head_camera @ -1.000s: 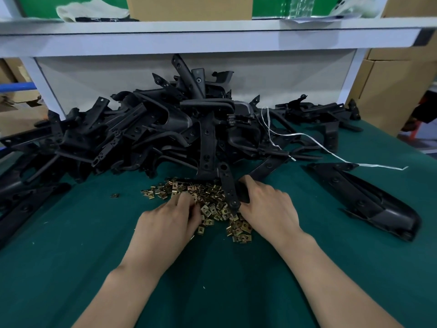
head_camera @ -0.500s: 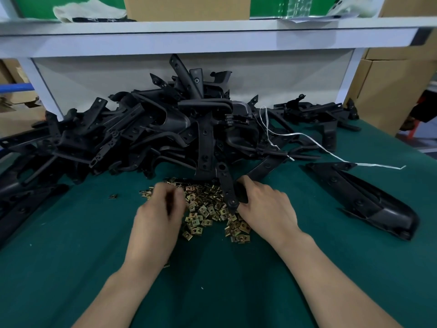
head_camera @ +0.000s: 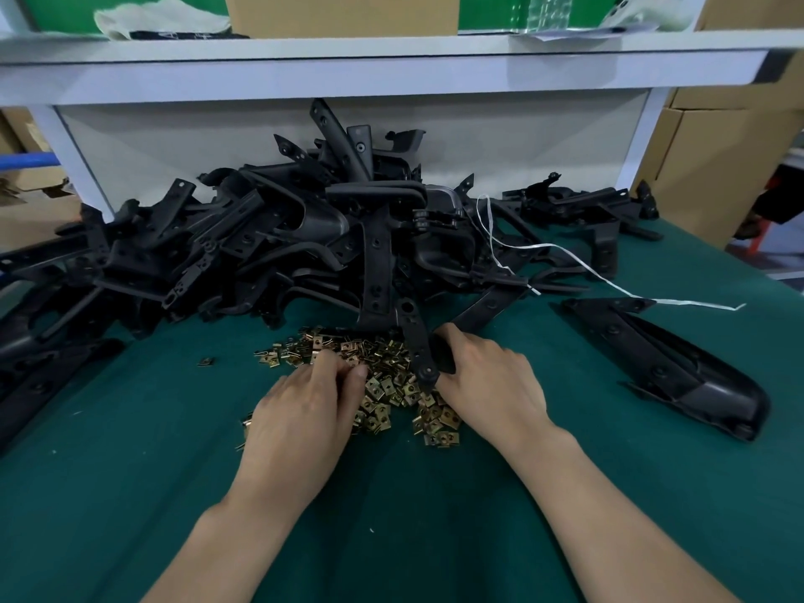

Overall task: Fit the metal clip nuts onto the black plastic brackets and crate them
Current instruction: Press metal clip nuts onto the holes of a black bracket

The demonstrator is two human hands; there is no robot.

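Two bare hands meet over a loose scatter of small, square, brass-coloured metal clip nuts on the dark green cloth-covered desk. Left hand: fingers bunched and curled down into the nuts, the tips buried among them; whether a nut is pinched cannot be told. Right hand: fingers and thumb wrapped round the near part of a narrow, flat, matt black plastic bracket arm, grasping it. The long axis of this arm runs away from the person and slightly leftward. Its far end is lost in the tangled heap of black plastic brackets at the back of the desk, and its rounded near end lies between the two hands, just beside the right thumb and over the nuts. Most nuts lie left of that end, so the left hand is nearer to them; the likely next move is a short rightward carry of one nut onto the arm. The nuts are thin, folded, shiny sheet metal; the brackets are dull, ribbed and pierced with holes. One stray nut lies apart at left; a large black moulded housing and a white plastic strap lie at right. No crate is in view.
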